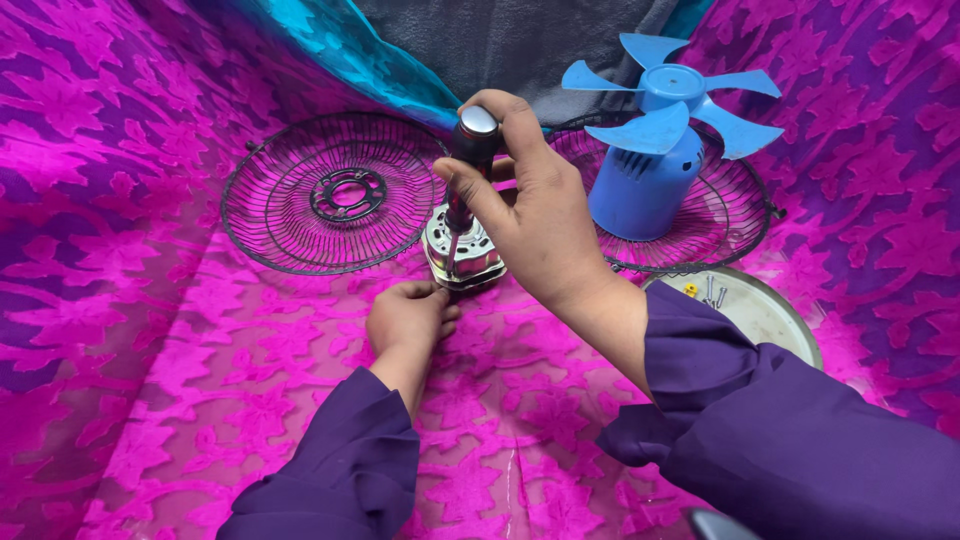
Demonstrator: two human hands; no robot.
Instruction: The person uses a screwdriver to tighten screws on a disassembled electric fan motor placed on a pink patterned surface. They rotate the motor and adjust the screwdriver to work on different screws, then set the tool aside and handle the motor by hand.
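My right hand (540, 215) is clamped on the screwdriver (465, 170), held upright with its tip in the motor (462, 250). My left hand (408, 315) pinches the motor's near edge; motor sits on pink cloth (200, 350) between two fan grilles (330, 190)

The right hand (535, 215) covers the middle of the screwdriver (468, 165), and its tip cannot be made out against the fan motor (462, 255). The left hand (408, 318) hides the motor's near-left corner. The blue motor housing (640, 185) blocks part of the far-right fan grille (725, 225). The purple sleeve (760, 430) covers the white dish's (760, 305) near side; the small parts in it are too tiny to identify.
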